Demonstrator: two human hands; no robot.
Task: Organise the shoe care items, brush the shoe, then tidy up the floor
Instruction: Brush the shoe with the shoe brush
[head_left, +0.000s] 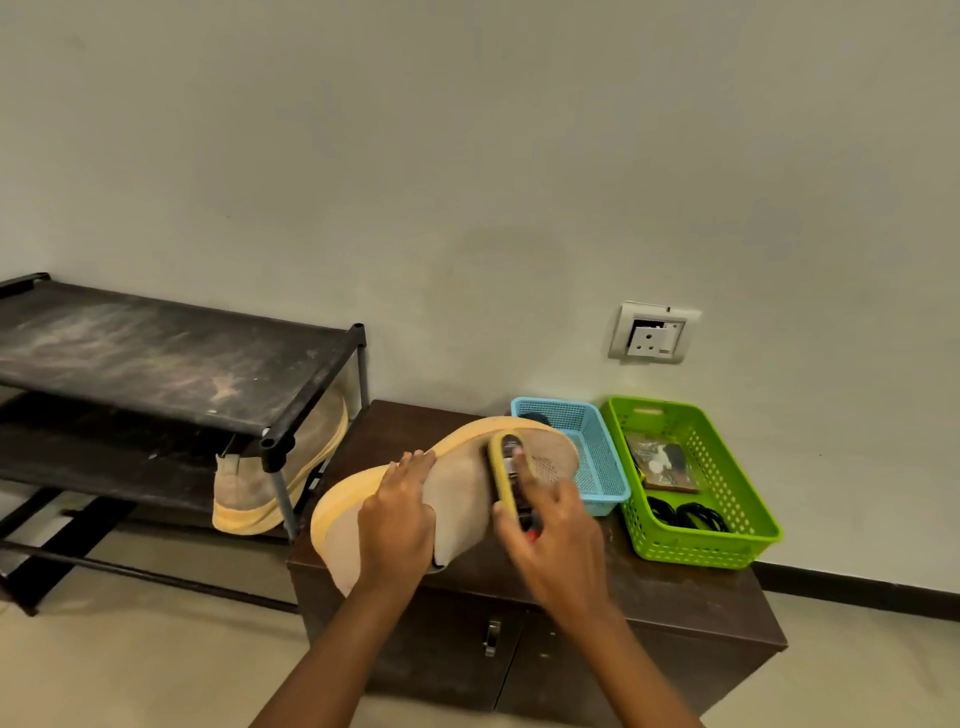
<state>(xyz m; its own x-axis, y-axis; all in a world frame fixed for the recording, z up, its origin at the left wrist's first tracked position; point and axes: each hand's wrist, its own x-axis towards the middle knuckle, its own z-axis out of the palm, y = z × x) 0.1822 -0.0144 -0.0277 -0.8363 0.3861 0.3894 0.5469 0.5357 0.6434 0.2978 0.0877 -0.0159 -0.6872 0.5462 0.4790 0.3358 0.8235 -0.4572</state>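
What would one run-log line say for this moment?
step: brushing shoe | left hand: holds shoe over cabinet | right hand: grips brush against shoe upper | blue basket, green basket: on cabinet, right side

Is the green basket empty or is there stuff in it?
Not empty. The green basket has a flat brownish packet and some black coiled loops lying on its bottom.
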